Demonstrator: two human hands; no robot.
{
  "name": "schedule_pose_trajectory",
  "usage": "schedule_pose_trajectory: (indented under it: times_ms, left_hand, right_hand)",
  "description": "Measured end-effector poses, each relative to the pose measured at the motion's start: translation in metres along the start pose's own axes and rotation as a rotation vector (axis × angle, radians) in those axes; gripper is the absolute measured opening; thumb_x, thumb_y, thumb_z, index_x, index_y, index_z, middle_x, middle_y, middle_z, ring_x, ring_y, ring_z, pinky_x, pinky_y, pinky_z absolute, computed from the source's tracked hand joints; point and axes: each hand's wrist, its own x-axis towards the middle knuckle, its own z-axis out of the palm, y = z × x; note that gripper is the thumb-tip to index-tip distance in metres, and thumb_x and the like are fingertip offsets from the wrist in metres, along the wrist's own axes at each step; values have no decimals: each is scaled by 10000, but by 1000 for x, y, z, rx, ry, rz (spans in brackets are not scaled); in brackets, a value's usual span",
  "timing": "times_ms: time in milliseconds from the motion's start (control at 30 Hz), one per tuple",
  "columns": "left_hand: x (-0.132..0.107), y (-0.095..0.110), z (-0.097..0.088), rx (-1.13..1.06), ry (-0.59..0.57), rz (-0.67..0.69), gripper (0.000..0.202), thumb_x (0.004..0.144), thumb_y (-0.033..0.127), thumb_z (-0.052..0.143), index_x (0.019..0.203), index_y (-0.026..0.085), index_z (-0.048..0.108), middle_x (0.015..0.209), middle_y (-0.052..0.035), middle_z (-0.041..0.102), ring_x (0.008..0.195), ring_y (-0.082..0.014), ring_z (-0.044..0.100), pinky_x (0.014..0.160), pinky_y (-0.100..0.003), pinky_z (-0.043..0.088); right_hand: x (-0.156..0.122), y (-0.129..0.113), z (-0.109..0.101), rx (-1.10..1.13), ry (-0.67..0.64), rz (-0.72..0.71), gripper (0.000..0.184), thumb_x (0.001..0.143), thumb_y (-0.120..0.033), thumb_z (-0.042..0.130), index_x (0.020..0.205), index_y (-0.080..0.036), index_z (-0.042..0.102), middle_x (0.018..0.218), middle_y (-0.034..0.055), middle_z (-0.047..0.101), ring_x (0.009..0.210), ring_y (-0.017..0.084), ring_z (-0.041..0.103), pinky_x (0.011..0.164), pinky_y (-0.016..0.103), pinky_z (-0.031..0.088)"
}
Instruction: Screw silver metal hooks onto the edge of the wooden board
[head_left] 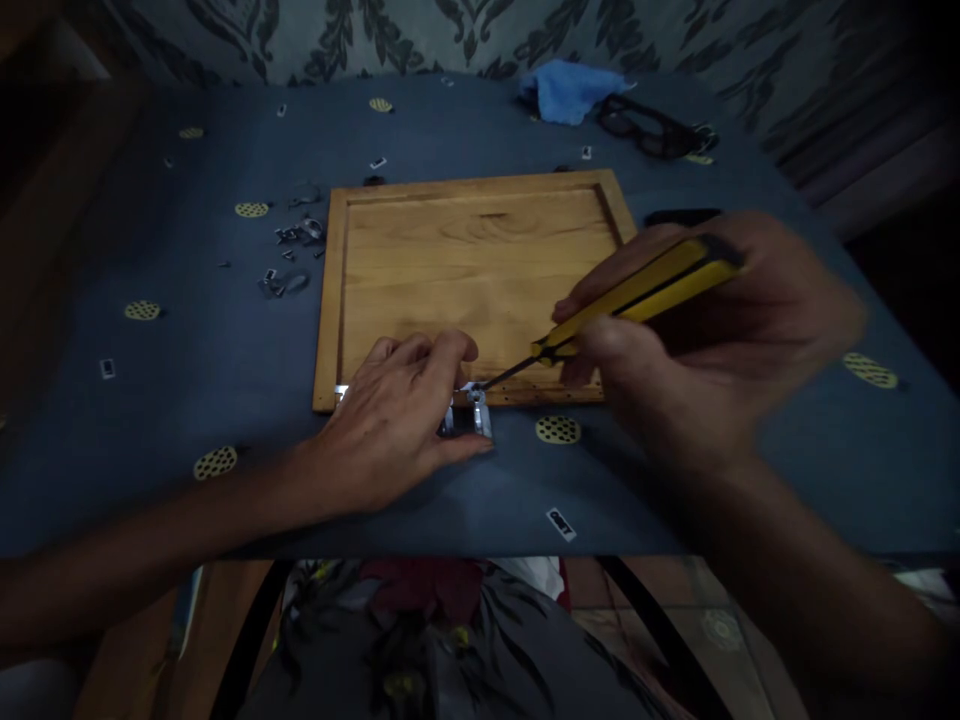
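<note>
A yellow-and-black screwdriver (pixel 637 300) is gripped in my right hand (pixel 720 340), slanting down to the left. Its tip meets a shiny metal fitting (pixel 480 412) at the near edge of a wooden framed panel (pixel 480 270). Fingers curled, my left hand (pixel 397 410) presses over that edge and holds the fitting, its thumb along the near side. Part of the fitting is hidden under the hand. Another bit of bright metal (pixel 341 392) shows at the panel's near left corner. Whether a screw sits under the tip is too small to tell.
Left of the panel lie loose metal pieces (pixel 300 232) and small screws (pixel 288 256). At the back right are a blue cloth (pixel 570 92) and dark-framed glasses (pixel 652 128). A dark object (pixel 682 216) lies behind my right hand. A dark blue patterned cloth (pixel 180 400) covers the table.
</note>
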Motion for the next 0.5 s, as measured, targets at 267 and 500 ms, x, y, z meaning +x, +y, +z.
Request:
schedule_pose_trajectory:
  times_ms: [267,500]
  left_hand:
    - [0,0,-1,-11,6,11,592,795,383,880,1197,217,478,1093,-33,714,1064,-283,666,896,-404,470]
    - [0,1,0,-13,7,23,579,810,395,867,1196,219,473,1098,-38,718,1069,-283,672,886,-405,475]
  right_hand:
    - [-4,3,-1,-20,22,-26,174,866,-458,805,845,-347,673,763,-12,669,586,203,590,497,373,466]
    - [-4,8,-4,-105,-42,43,250,867,-562,765,818,-364,620,843,-3,680,646,237,593,551,419,469]
